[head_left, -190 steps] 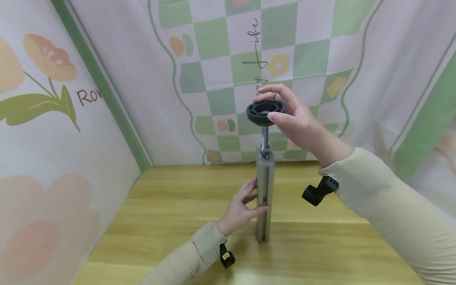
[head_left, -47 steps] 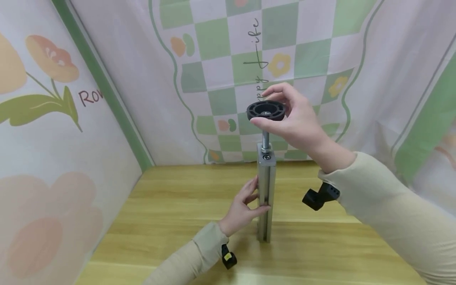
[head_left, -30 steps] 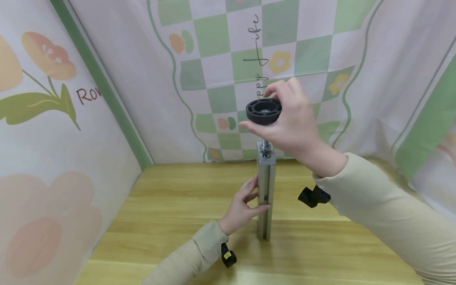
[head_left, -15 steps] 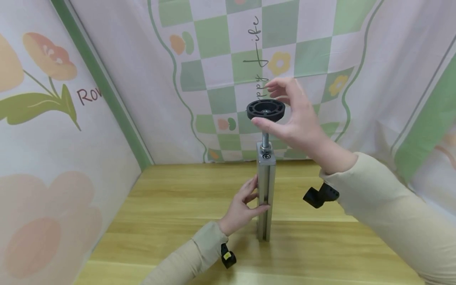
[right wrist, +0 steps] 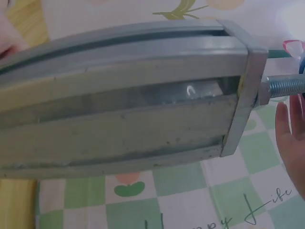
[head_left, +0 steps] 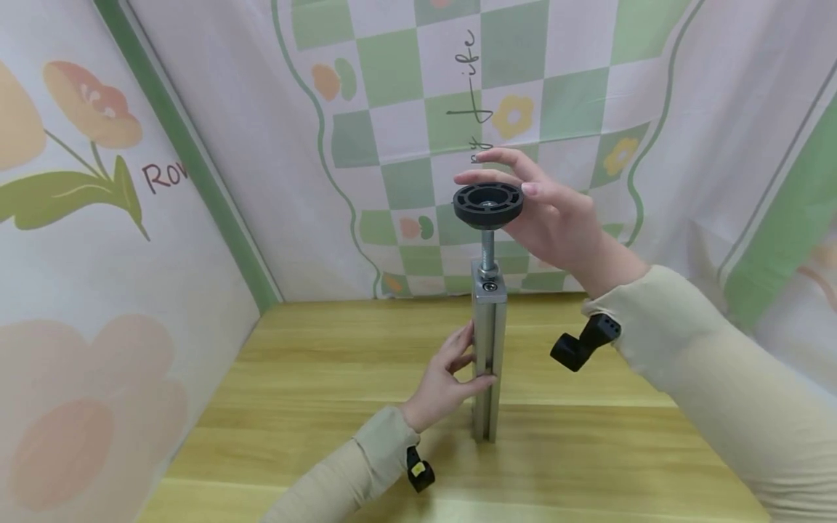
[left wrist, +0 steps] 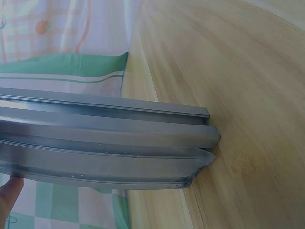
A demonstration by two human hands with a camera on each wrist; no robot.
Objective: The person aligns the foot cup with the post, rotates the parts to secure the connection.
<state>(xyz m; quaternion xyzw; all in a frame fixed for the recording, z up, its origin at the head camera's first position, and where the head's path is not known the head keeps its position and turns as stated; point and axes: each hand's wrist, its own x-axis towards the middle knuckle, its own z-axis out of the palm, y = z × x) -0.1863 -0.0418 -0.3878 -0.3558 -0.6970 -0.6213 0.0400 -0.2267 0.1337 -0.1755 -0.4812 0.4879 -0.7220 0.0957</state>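
Observation:
An aluminium profile (head_left: 487, 363) stands upright on the wooden table, with a metal end plate (head_left: 490, 287) on top. From that plate rises a threaded bolt (head_left: 487, 250), which carries a round black levelling foot (head_left: 487, 207). My left hand (head_left: 441, 381) grips the profile low down, thumb across its near face. My right hand (head_left: 556, 218) is at the levelling foot: the thumb lies by the right rim and extended fingers reach behind the far rim. In the right wrist view the nut (right wrist: 263, 93) sits against the end plate, and fingers (right wrist: 284, 121) show beside the bolt.
The wooden table (head_left: 340, 378) ends at a hanging cloth (head_left: 392, 145) with green checks at the back. To the left stands a printed flower panel (head_left: 85, 254). A small black camera (head_left: 578, 345) hangs under the right sleeve, another (head_left: 420, 471) under the left.
The right hand wrapped round the levelling foot a second ago; its thumb has since swung from the near left to the right rim, fingers stretching out behind. The left hand and profile stay put.

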